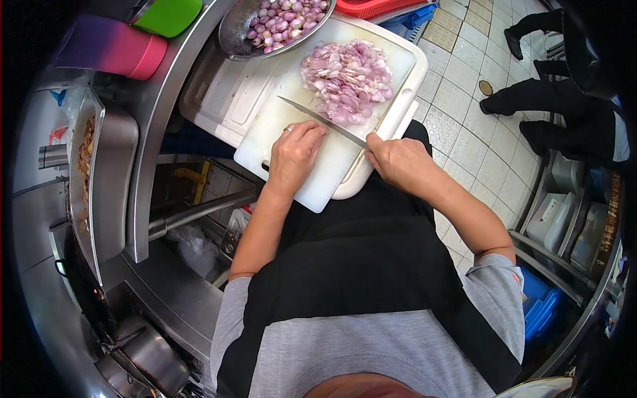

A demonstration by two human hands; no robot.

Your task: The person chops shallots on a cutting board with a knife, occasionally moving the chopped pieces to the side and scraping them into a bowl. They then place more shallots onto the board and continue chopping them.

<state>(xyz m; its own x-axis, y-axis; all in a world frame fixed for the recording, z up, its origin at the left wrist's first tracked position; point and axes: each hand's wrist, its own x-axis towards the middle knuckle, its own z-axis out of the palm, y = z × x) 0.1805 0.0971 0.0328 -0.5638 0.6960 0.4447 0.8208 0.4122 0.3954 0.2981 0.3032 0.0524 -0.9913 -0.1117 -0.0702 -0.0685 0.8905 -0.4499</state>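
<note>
A white cutting board (265,142) bears a heap of sliced shallots (348,79) near its far end. My right hand (400,161) is closed round the handle of a knife (322,119), whose blade points left across the board just below the heap. Beside the blade, on its near side, my left hand (296,154) rests on the board with fingers bent together; what lies under the fingertips is hidden. Beyond the board, a metal colander (233,33) holds whole peeled shallots (285,23).
A steel counter edge (147,132) runs along the left, with a deep metal tray (116,179) and a pink container (142,52). A red basket (371,8) stands beyond the board. Other people's dark-clad legs (537,96) show at the upper right.
</note>
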